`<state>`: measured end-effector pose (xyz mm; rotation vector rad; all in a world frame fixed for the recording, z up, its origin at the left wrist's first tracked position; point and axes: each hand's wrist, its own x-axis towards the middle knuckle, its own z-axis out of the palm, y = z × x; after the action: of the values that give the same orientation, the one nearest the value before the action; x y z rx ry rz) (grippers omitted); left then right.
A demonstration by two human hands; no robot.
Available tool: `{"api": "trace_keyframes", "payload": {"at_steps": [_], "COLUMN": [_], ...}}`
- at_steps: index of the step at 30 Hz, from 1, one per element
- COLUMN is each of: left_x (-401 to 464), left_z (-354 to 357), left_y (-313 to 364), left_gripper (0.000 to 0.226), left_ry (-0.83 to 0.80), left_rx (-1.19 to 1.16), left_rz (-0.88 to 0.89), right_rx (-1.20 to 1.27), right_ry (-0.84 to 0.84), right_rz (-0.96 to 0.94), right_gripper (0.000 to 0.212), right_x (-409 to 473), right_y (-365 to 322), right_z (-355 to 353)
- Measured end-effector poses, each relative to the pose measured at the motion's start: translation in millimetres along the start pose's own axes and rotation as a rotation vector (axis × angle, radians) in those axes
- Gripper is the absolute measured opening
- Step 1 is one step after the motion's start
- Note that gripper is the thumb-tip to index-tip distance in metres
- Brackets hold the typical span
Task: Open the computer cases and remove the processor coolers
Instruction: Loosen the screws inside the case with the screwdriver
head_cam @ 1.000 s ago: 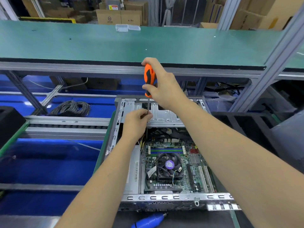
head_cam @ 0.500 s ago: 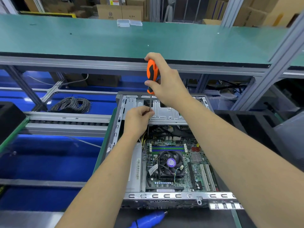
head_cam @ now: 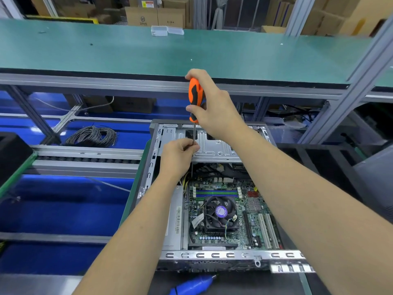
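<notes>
An open computer case [head_cam: 212, 255] lies flat in front of me with its motherboard exposed. The black processor cooler [head_cam: 221, 216], a fan with a purple hub label, sits in the middle of the board. My right hand [head_cam: 214, 107] grips the orange-and-black handle of a screwdriver [head_cam: 196, 99], held upright over the case's far end. My left hand [head_cam: 178, 156] pinches the thin metal shaft lower down, just above the silver drive bracket [head_cam: 214, 147]. The tip is hidden behind my left hand.
A green workbench shelf [head_cam: 191, 52] runs across above the case, with a clear plastic box [head_cam: 167, 30] on it. A coil of grey cable [head_cam: 93, 136] lies at the left on blue matting. A blue tool [head_cam: 193, 285] lies near the case's front edge.
The hands and screwdriver hold nearly the same pose over the case's far end; the view has shifted slightly.
</notes>
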<state>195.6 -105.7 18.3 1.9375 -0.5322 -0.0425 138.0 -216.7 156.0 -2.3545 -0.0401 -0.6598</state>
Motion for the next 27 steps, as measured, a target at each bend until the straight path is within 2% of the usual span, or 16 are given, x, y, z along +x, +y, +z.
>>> {"api": "trace_keyframes", "payload": {"at_steps": [27], "left_x": [0.0], "left_z": [0.9], "left_y": [-1.2], "left_gripper": [0.011], "left_ry": [0.011], "left_rx": [0.013], "left_rz": [0.017], "right_rx": [-0.004], "right_ry": [0.007], "right_rz": [-0.007], "right_gripper": [0.051], "right_x": [1.1], "right_y": [1.7], "right_z": [0.7]}}
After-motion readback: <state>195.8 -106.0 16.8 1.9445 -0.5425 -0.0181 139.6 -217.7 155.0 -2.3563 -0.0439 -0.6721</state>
